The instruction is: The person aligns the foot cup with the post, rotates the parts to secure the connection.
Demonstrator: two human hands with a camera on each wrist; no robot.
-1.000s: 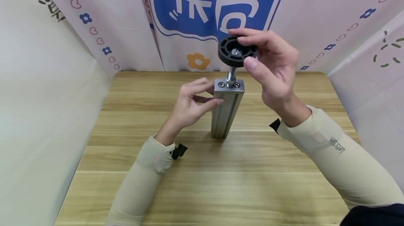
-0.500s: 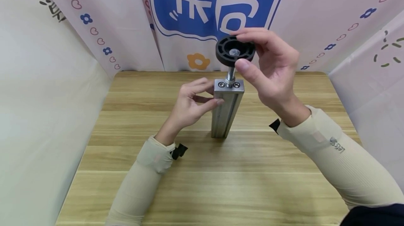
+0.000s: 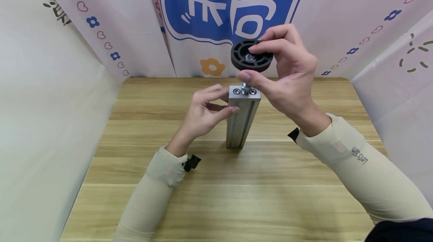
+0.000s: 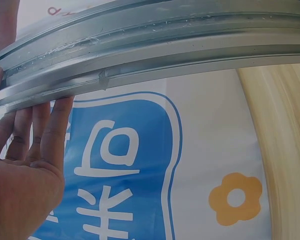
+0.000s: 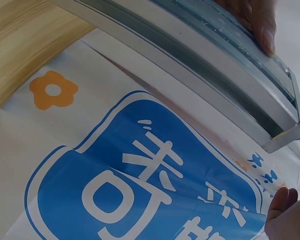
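An aluminium profile post [image 3: 239, 125] stands upright on the table, with an end plate and two screws on top. Into the end plate runs the threaded stem [image 3: 245, 88] of a levelling foot, whose black ribbed disc [image 3: 238, 61] sits above it. My left hand [image 3: 209, 110] grips the post just below its top, thumb on the near face. At the disc, my right hand [image 3: 292, 69] pinches the rim, index finger over the top and thumb below beside the stem. The right wrist view shows the post [image 5: 210, 60] at a slant with the end plate [image 5: 287, 135] near the right edge.
The wooden table [image 3: 189, 200] lies under both arms. A printed cloth backdrop [image 3: 203, 58] with a blue panel hangs directly behind its far edge, and white cloth walls rise on either side. Small black pieces [image 3: 193, 162] stick out at the cuffs.
My right thumb has swung leftward under the disc to the stem, and the index finger has come over the disc's top. My left hand and the post have stayed put.
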